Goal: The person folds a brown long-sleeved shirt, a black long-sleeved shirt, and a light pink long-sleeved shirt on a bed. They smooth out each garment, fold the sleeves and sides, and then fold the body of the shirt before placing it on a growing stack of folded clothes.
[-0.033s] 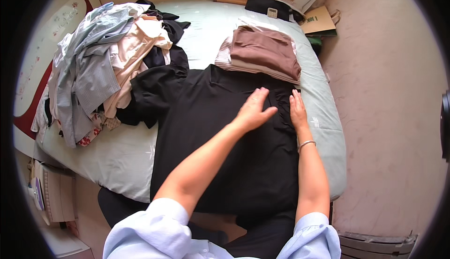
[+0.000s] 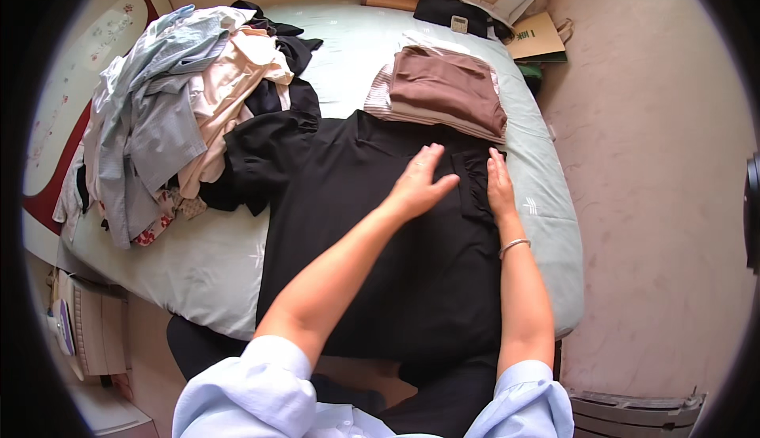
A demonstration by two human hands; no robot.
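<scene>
At centre frame, left hand [image 2: 419, 188], thumb spread, and right hand [image 2: 499, 188], fingers straight, apparently smooth a black shirt [image 2: 419, 268]; the next move likely needs an edge gripped.

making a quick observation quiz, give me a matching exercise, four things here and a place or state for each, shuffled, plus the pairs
Things
1. black garment
2. brown garment
3. unfolded clothes pile
4. bracelet

Places or states
A. on the left side of the bed
B. worn on the right arm
C. spread out beneath both arms
D. folded, on top of a stack

Pairs: 1-C, 2-D, 3-A, 4-B
</scene>
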